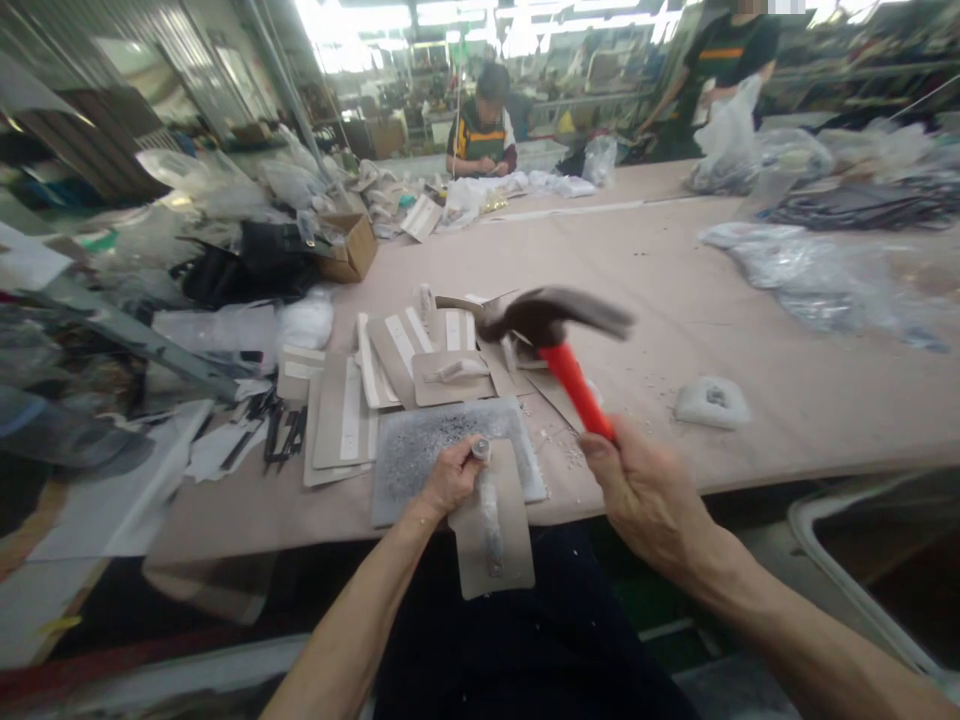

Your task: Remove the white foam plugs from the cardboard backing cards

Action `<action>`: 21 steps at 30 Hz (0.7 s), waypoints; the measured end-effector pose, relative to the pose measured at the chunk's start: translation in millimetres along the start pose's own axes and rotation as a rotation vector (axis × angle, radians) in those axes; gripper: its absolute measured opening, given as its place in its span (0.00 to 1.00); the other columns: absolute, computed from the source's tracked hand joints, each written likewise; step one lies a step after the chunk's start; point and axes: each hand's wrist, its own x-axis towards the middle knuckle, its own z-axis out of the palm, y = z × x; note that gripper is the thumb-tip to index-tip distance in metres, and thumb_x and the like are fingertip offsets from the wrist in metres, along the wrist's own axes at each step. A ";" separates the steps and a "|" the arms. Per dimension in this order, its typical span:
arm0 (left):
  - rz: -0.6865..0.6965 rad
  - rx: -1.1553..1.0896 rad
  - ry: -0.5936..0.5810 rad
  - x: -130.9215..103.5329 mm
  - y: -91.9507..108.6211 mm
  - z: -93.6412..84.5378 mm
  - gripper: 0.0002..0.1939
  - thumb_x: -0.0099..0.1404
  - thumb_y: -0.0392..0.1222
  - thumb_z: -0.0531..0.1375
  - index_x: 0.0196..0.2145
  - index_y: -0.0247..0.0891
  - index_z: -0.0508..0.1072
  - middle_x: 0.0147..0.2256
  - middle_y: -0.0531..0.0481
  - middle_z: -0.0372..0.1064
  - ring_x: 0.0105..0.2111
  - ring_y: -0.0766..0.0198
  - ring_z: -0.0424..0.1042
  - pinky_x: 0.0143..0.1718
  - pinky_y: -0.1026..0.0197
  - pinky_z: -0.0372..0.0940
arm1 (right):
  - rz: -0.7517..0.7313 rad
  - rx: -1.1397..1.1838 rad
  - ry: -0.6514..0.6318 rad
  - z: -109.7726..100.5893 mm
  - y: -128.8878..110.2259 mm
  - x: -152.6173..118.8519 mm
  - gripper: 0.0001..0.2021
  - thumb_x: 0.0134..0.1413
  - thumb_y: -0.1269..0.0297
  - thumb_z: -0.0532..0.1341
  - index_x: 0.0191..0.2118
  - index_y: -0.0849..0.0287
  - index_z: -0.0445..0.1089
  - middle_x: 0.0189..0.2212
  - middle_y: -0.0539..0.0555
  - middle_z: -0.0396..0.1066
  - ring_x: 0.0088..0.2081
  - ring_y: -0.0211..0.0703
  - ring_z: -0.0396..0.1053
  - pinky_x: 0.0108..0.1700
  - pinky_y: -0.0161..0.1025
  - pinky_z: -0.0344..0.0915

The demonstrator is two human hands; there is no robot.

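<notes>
Two bare hands work at the near edge of the surface [645, 250]. The right hand [649, 490] is raised to the right, its forearm rising from the lower right corner, fingers wrapped around the red handle of a hammer [577, 385]; the thumb lies along the handle, and the blurred dark head is up and to the left of the fist. The left hand [455, 475] reaches up from the lower left, its forearm slanting, fingers and thumb closed around a small round metal piece [481, 450] at the top of a beige panel [510, 530]. That panel hangs partly past the edge, over the person's dark clothing, with a clear wrapped strip along its middle. Behind the left hand lies a speckled grey board [405, 450], just beside a stack of similar panels [337, 420]. The hands are well apart.
</notes>
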 end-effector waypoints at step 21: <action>-0.060 -0.082 0.033 -2.2 4.0 1.3 0.08 0.63 0.40 0.60 0.40 0.38 0.76 0.33 0.51 0.73 0.34 0.62 0.71 0.38 0.63 0.65 | 0.364 -0.418 -0.311 80.4 105.2 -14.1 0.16 0.68 0.58 0.52 0.49 0.66 0.68 0.47 0.68 0.70 0.47 0.56 0.70 0.47 0.46 0.64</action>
